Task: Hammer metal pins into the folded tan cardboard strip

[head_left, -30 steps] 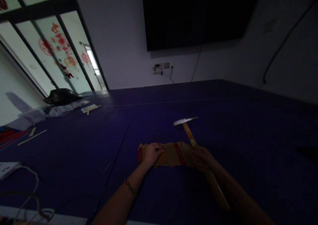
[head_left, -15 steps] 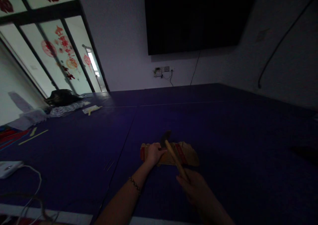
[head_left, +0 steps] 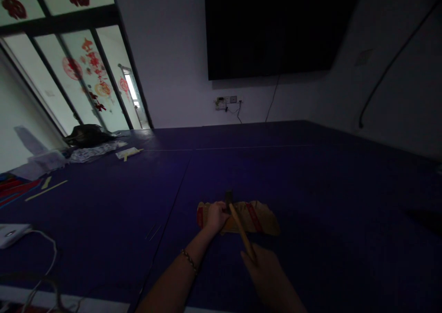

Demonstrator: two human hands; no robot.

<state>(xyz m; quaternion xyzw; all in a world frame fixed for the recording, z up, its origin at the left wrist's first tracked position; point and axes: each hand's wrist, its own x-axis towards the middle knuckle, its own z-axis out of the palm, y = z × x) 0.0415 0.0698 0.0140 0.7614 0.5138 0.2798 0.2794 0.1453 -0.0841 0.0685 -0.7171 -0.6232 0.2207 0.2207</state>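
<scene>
A hammer (head_left: 241,228) with a pale wooden handle and a dark metal head is gripped low on its handle by my right hand (head_left: 263,266). Its head is right beside the fingertips of my left hand (head_left: 217,215); whether they touch is too dark to tell. My left hand rests on a flat, tan, cardboard-like piece (head_left: 267,218) with red bands and ragged edges. Its fingers are pinched together, and whatever is between them is hidden. Left of the hands, two thin metal rods (head_left: 154,233) lie on the dark blue tabletop (head_left: 293,175).
A white device (head_left: 14,234) with a cable sits at the left edge. Red and blue strips (head_left: 17,191), a yellow strip (head_left: 46,191), a small white packet (head_left: 127,153) and a black bag (head_left: 88,136) lie farther back. A screen (head_left: 276,27) hangs on the wall.
The hammer head has come down slightly closer to my left fingers, and my right hand has shifted a little left and down. My left hand stays on the tan piece.
</scene>
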